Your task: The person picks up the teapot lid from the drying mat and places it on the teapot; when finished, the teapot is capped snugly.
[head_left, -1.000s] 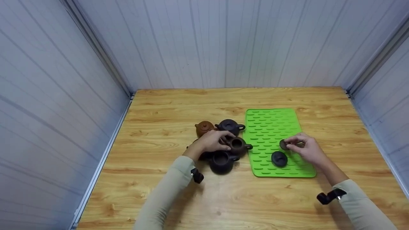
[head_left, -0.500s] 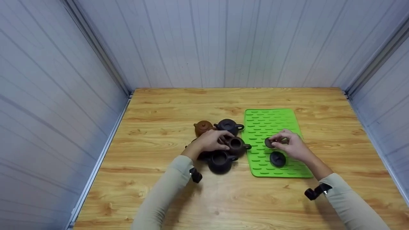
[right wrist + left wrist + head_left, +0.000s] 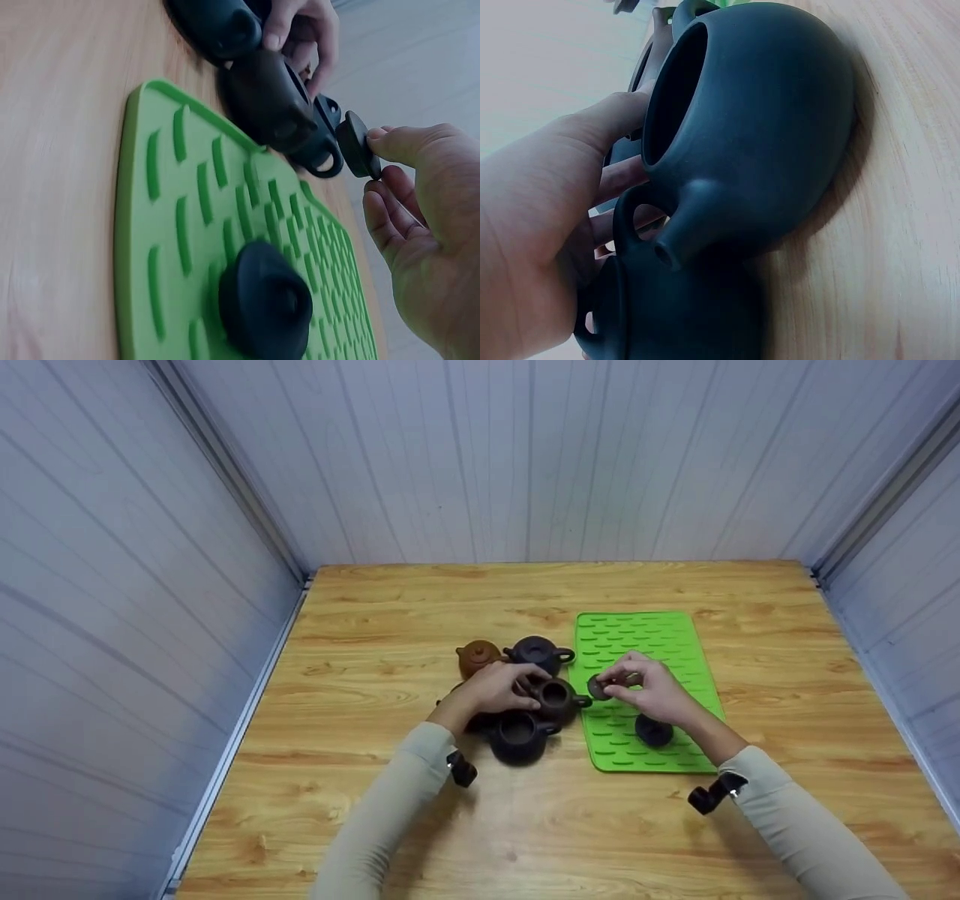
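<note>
My left hand [image 3: 495, 690] grips a small brown teapot [image 3: 561, 715], whose top is uncovered, between thumb and fingers. Its handle points right, over the edge of the green mat [image 3: 637, 634]. In my right hand [image 3: 654, 694], thumb and fingertips pinch a round dark brown lid [image 3: 598, 687], tilted on edge just right of that teapot. The right wrist view shows the lid [image 3: 354, 146] held in the air. A black teapot without a lid [image 3: 772, 120] stands close beside my left hand, its spout toward the left wrist camera. On the mat lies a black lid [image 3: 259, 304].
Behind my left hand stand an orange-brown lidded teapot [image 3: 478, 658] and a dark lidded teapot [image 3: 537, 654]. Another dark pot [image 3: 690, 311] is partly hidden under my left forearm. The wooden table [image 3: 420, 600] is enclosed by pale panels [image 3: 480, 465].
My right hand has carried the brown lid leftward across the mat, up to the brown teapot. The left hand has stayed on that teapot.
</note>
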`<act>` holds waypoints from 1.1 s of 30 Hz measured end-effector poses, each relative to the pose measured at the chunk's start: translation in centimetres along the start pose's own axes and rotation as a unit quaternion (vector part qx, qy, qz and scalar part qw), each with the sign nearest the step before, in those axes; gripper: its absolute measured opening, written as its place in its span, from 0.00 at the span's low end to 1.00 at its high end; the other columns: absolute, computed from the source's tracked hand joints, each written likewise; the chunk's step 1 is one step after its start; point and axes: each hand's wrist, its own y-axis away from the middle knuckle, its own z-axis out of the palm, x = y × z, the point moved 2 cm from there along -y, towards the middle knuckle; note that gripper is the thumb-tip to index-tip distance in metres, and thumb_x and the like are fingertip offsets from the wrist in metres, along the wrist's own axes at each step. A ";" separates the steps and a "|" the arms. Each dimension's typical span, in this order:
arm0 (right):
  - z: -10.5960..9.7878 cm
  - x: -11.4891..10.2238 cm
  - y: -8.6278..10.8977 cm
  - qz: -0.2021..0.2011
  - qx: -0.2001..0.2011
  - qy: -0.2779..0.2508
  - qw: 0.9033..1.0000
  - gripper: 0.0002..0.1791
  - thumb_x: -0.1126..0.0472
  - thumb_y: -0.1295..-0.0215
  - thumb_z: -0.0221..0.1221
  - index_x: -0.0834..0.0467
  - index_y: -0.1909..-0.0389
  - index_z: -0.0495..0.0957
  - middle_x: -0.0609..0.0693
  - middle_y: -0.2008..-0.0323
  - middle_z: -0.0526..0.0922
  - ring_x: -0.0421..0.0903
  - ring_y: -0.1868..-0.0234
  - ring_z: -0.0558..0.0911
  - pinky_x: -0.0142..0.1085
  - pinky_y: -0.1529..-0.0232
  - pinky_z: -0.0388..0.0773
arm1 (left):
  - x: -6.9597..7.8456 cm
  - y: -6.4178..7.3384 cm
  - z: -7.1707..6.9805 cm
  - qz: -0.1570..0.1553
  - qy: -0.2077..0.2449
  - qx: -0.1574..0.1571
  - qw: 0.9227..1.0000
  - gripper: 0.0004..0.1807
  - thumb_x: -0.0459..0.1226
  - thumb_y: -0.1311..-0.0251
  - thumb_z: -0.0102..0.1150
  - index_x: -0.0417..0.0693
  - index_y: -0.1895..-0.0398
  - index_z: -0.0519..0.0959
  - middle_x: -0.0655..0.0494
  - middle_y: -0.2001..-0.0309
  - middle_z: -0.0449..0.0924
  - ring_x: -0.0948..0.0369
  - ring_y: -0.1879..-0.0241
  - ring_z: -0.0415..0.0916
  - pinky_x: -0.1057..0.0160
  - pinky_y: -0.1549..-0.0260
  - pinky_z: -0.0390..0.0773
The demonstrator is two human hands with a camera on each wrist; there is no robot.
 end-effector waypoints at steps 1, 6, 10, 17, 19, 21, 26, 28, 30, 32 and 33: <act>0.2 -0.2 -0.2 -0.007 -0.001 0.001 1.000 0.09 0.67 0.25 0.72 0.63 0.48 0.93 0.60 0.51 0.85 0.40 0.49 0.83 0.26 0.47 0.84 | 0.0 0.0 0.0 0.001 -0.002 0.001 1.000 0.29 0.48 0.24 0.74 0.60 0.23 0.81 0.46 0.38 0.93 0.50 0.37 0.90 0.47 0.32 0.85; 1.4 -1.1 -0.9 -0.031 -0.010 -0.003 0.999 0.09 0.68 0.26 0.72 0.62 0.48 0.93 0.59 0.52 0.85 0.43 0.50 0.84 0.26 0.48 0.85 | 0.0 -0.1 0.1 0.005 -0.009 0.003 1.000 0.29 0.48 0.25 0.74 0.60 0.24 0.81 0.48 0.39 0.93 0.51 0.39 0.92 0.48 0.35 0.87; 2.1 -1.7 -1.6 -0.038 -0.020 -0.011 0.999 0.09 0.67 0.26 0.72 0.61 0.48 0.93 0.59 0.52 0.85 0.46 0.50 0.85 0.27 0.47 0.85 | 0.1 -0.1 0.2 0.008 -0.010 0.002 1.000 0.29 0.48 0.25 0.74 0.60 0.24 0.81 0.48 0.40 0.94 0.51 0.40 0.92 0.48 0.35 0.87; 3.2 -2.3 -2.2 -0.050 -0.025 -0.005 0.998 0.09 0.66 0.24 0.71 0.61 0.48 0.93 0.61 0.51 0.86 0.46 0.50 0.85 0.30 0.48 0.84 | -0.1 -0.4 0.3 0.014 -0.008 0.001 1.000 0.29 0.48 0.26 0.75 0.59 0.24 0.82 0.47 0.41 0.94 0.52 0.41 0.93 0.50 0.36 0.87; 3.5 -2.2 -2.4 -0.045 -0.026 -0.008 0.999 0.09 0.66 0.24 0.71 0.61 0.48 0.93 0.61 0.51 0.86 0.46 0.49 0.84 0.30 0.47 0.84 | -0.2 -0.4 0.4 0.016 -0.012 0.003 1.000 0.29 0.47 0.26 0.76 0.59 0.24 0.82 0.47 0.41 0.94 0.52 0.41 0.93 0.50 0.36 0.87; 3.8 -2.2 -2.5 -0.040 -0.026 -0.011 0.999 0.09 0.66 0.25 0.72 0.60 0.48 0.93 0.61 0.52 0.85 0.46 0.49 0.84 0.30 0.46 0.84 | -0.2 -0.4 0.4 0.018 -0.012 0.004 1.000 0.29 0.47 0.26 0.76 0.59 0.25 0.82 0.47 0.41 0.94 0.52 0.41 0.93 0.50 0.36 0.87; 4.4 -1.8 -2.9 -0.033 -0.022 -0.022 0.999 0.09 0.66 0.25 0.72 0.62 0.48 0.93 0.61 0.52 0.84 0.45 0.49 0.84 0.28 0.47 0.84 | 0.0 -0.2 0.2 0.016 -0.011 0.004 1.000 0.29 0.47 0.27 0.76 0.59 0.25 0.82 0.45 0.41 0.94 0.50 0.41 0.93 0.48 0.35 0.87; 4.7 -1.6 -3.1 -0.033 -0.019 -0.026 0.999 0.09 0.67 0.25 0.72 0.63 0.48 0.93 0.63 0.52 0.84 0.45 0.50 0.84 0.27 0.48 0.84 | 0.0 -0.2 0.2 0.015 -0.011 0.004 1.000 0.29 0.47 0.26 0.76 0.59 0.25 0.82 0.46 0.41 0.94 0.50 0.40 0.93 0.48 0.34 0.87; 5.0 -1.4 -3.1 -0.030 -0.019 -0.030 0.999 0.09 0.67 0.25 0.72 0.63 0.48 0.92 0.63 0.51 0.84 0.44 0.50 0.83 0.27 0.48 0.83 | 0.0 -0.2 0.2 0.013 -0.011 0.003 1.000 0.29 0.47 0.26 0.76 0.59 0.25 0.82 0.46 0.41 0.94 0.50 0.40 0.92 0.48 0.34 0.87; 5.3 -1.2 -3.1 -0.028 -0.019 -0.030 0.999 0.09 0.67 0.25 0.72 0.63 0.48 0.92 0.63 0.51 0.85 0.44 0.50 0.83 0.27 0.48 0.83 | 0.1 -0.2 0.2 0.010 -0.008 0.001 1.000 0.29 0.47 0.26 0.76 0.59 0.25 0.82 0.46 0.41 0.94 0.51 0.40 0.92 0.48 0.34 0.87; 5.4 -1.1 -3.1 -0.027 -0.019 -0.027 0.999 0.09 0.67 0.25 0.72 0.62 0.48 0.93 0.63 0.51 0.85 0.45 0.50 0.83 0.28 0.48 0.83 | 0.1 -0.1 0.2 0.008 -0.007 0.000 1.000 0.29 0.47 0.26 0.76 0.59 0.25 0.82 0.46 0.41 0.94 0.51 0.40 0.92 0.48 0.34 0.87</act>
